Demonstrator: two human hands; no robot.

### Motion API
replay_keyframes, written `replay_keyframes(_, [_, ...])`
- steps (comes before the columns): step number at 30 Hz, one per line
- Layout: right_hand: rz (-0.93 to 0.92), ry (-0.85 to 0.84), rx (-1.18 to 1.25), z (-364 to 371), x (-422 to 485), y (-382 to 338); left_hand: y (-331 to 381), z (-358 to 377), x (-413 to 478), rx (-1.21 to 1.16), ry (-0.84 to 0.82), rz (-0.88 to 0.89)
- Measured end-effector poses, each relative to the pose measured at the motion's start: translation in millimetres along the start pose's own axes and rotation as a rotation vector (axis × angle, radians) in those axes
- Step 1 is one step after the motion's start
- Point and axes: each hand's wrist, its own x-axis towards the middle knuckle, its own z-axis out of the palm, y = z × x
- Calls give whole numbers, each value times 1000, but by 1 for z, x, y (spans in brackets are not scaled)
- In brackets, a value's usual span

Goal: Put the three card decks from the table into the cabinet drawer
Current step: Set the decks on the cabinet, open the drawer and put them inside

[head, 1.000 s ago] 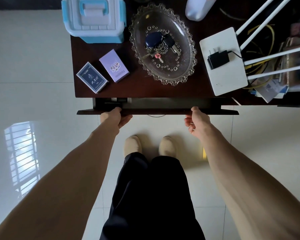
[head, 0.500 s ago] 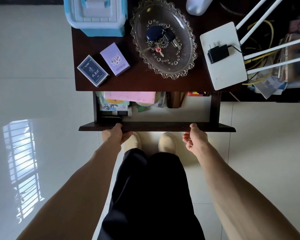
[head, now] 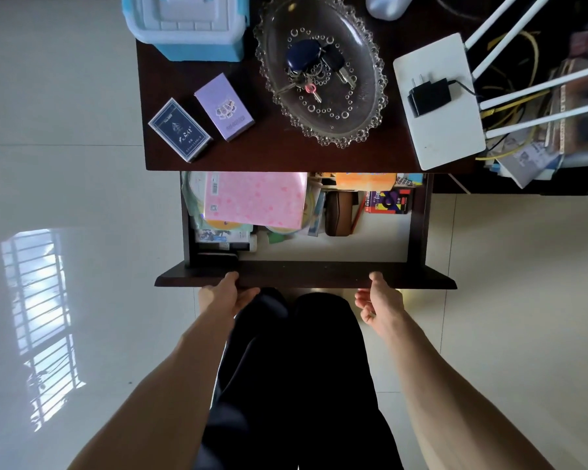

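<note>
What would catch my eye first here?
Probably the open drawer, pulled out toward the person, with a pink booklet lying in its clutter. The left hand and right hand are at its front edge. Behind, a glass dish holds keys.

Dim overall; bright window glare on glossy floor (head: 41,320) at left; wide-angle bending at edges; soft blur top right.

The tabletop (head: 286,157) hides the drawer's (head: 306,274) back; only two decks show.
</note>
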Motion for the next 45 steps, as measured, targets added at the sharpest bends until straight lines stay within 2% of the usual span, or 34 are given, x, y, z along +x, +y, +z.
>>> replay_keyframes(10, [37,16,-80,-5,5,16,-14,-13,1,26,2,-71])
replay_keyframes(14, [-39,35,-436,-7,-11,10,-6,-24,-7,182,-25,-77])
replay_keyframes(17, [-222,12,-727,-1,-30,0,11,-35,-15,383,-32,-78])
replay_keyframes(19, [-379,-26,-866,10,-47,-16,28,-38,-22,567,-37,3])
replay_keyframes(23, [-794,-57,-1003,49,-89,-55,75,-29,-33,823,6,337])
replay_keyframes(27, [-1242,-59,-1061,99,-133,-96,134,-10,-34,846,91,583])
replay_keyframes(30, [-1460,-43,-1117,138,-159,-128,172,4,-32,829,150,744])
replay_keyframes(33, [-1610,17,-1251,173,-181,-159,203,17,-28,909,211,867])
replay_keyframes(36, [-1718,175,-1467,201,-198,-181,226,24,-21,966,217,934])
replay_keyframes(39, [-1701,293,-1620,221,-205,-193,236,27,-13,1054,214,973])
replay_keyframes(45, [-1703,319,-1738,235,-202,-201,237,29,-1,1249,217,1093])
